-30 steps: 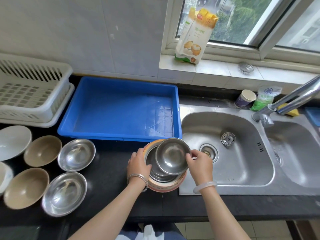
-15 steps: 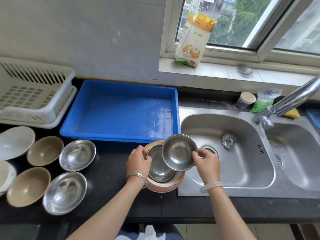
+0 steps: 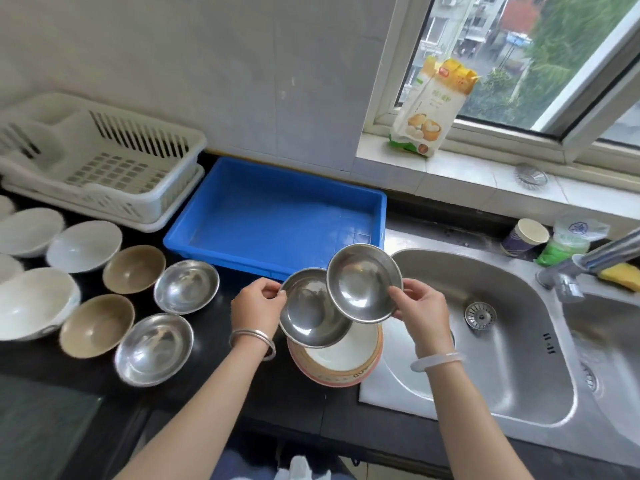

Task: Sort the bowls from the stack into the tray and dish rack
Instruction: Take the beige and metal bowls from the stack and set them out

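Note:
My left hand (image 3: pixel 258 304) pinches the rim of a steel bowl (image 3: pixel 308 313), lifted above an orange-rimmed white bowl (image 3: pixel 341 362) on the counter edge. My right hand (image 3: pixel 420 306) holds a smaller steel bowl (image 3: pixel 363 284) by its right rim, tilted and overlapping the left one. Behind them lies the blue tray (image 3: pixel 221 220), with nothing in it. The white dish rack (image 3: pixel 162 195) stands at the far left, also with nothing in it.
Two steel bowls (image 3: pixel 187 285), two tan bowls (image 3: pixel 133 268) and several white bowls (image 3: pixel 83 245) lie on the black counter at left. A double steel sink (image 3: pixel 512 341) with a tap (image 3: pixel 588 261) is at right. A paper cup (image 3: pixel 526 237) and a flour bag (image 3: pixel 433 109) stand behind.
Both hands have risen: the right lifted the small steel bowl up and right, the left lifted the second steel bowl out of the orange-rimmed bowl. The camera view moved nearer and left.

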Motion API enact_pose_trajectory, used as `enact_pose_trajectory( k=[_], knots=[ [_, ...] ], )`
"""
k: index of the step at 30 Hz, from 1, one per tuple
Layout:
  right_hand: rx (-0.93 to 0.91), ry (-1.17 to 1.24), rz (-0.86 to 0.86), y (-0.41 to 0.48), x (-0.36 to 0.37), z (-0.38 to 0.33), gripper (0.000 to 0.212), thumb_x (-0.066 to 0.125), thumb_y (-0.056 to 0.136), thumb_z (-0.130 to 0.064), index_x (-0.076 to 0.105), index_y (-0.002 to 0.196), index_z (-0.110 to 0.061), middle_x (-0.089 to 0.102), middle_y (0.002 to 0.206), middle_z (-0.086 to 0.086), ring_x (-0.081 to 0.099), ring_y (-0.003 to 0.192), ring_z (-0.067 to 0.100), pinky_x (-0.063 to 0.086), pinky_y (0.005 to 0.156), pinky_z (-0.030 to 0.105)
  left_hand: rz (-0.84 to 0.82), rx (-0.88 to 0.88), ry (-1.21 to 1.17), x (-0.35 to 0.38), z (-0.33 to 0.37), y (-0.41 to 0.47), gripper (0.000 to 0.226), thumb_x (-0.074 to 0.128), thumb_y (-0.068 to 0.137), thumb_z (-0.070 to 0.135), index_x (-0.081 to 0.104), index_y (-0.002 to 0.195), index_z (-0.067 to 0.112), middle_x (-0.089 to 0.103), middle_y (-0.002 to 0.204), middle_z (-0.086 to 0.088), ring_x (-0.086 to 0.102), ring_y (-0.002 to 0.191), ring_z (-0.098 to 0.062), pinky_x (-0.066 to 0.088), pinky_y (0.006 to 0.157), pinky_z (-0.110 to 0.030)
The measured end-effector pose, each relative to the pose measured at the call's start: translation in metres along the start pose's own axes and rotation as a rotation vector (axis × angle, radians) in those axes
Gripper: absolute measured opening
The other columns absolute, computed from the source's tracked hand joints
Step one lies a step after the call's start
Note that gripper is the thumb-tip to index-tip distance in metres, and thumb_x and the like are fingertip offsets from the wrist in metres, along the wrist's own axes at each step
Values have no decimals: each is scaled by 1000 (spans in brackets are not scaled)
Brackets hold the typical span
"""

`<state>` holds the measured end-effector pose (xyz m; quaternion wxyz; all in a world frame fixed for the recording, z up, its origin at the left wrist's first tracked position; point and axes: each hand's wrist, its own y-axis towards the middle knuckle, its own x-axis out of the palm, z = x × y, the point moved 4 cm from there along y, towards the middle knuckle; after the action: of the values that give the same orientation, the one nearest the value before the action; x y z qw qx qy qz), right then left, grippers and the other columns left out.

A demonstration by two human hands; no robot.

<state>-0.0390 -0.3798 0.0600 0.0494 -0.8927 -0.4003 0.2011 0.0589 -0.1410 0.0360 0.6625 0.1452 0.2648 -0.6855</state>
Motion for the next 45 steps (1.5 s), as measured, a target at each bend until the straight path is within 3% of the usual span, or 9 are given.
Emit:
enact_pose_trajectory(
  k=[4, 9, 14, 18, 21, 24, 28, 39, 45],
  knots=[
    [-3, -23, -140, 8, 41, -12, 13, 66, 84, -12, 69, 76, -21, 71, 74, 5, 67, 66, 14, 58, 60, 24, 59, -138, -58, -28, -35, -12, 4, 66, 81, 17, 66, 84, 18, 63, 75, 8, 59, 73, -8, 41, 60, -18],
    [-48, -187, -274, 19, 108, -8, 12, 63, 85, -15, 73, 78, -13, 65, 56, -7, 64, 48, 2, 58, 58, 23, 161, -289, -148, -54, -81, -32, 6, 68, 79, 12, 64, 81, 16, 64, 75, 0, 61, 73, -19, 49, 71, -30],
    [-55, -362, -392, 24, 166, -5, 11, 59, 79, -13, 70, 80, -11, 66, 69, 7, 69, 78, 34, 57, 81, 49, 211, -386, -123, -65, -113, -46, 5, 69, 76, 14, 66, 79, 16, 65, 72, 2, 59, 69, -15, 42, 60, -23],
    [-103, -590, -461, 21, 200, -1, 11, 56, 73, -7, 65, 69, -4, 62, 63, 14, 62, 71, 37, 58, 70, 42, 238, -476, -105, -64, -134, -52, 5, 69, 76, 14, 66, 77, 17, 65, 73, 1, 58, 72, -16, 39, 65, -23],
    [-93, -721, -484, 20, 213, 4, 21, 51, 71, -1, 49, 52, -9, 52, 50, 6, 51, 63, 29, 45, 54, 29, 234, -521, -105, -61, -148, -53, 8, 68, 77, 14, 69, 85, 11, 69, 82, -4, 58, 76, -17, 39, 70, -23],
    [-63, -778, -493, 22, 221, 10, 18, 48, 75, -1, 49, 59, -8, 54, 65, 11, 48, 65, 27, 40, 58, 28, 234, -550, -116, -58, -157, -52, 8, 68, 77, 14, 69, 84, 11, 72, 87, -5, 64, 84, -23, 41, 70, -24],
    [-41, -811, -498, 25, 229, 13, 22, 47, 77, -1, 45, 58, -10, 53, 64, 9, 49, 62, 27, 41, 55, 26, 244, -571, -117, -58, -163, -51, 8, 67, 77, 14, 69, 84, 11, 73, 90, -6, 65, 87, -26, 43, 71, -25],
    [29, -798, -504, 32, 238, 21, 13, 46, 85, 0, 58, 82, -1, 63, 87, 18, 66, 82, 32, 57, 81, 42, 320, -622, -190, -66, -170, -53, 9, 67, 78, 16, 71, 84, 10, 73, 85, -6, 65, 84, -25, 46, 72, -28],
    [16, -832, -517, 31, 239, 20, 14, 43, 87, -2, 57, 82, -3, 60, 82, 14, 56, 71, 27, 45, 62, 30, 332, -648, -205, -69, -172, -52, 9, 67, 79, 17, 71, 82, 10, 72, 86, -6, 65, 85, -26, 46, 72, -28]
  ],
)
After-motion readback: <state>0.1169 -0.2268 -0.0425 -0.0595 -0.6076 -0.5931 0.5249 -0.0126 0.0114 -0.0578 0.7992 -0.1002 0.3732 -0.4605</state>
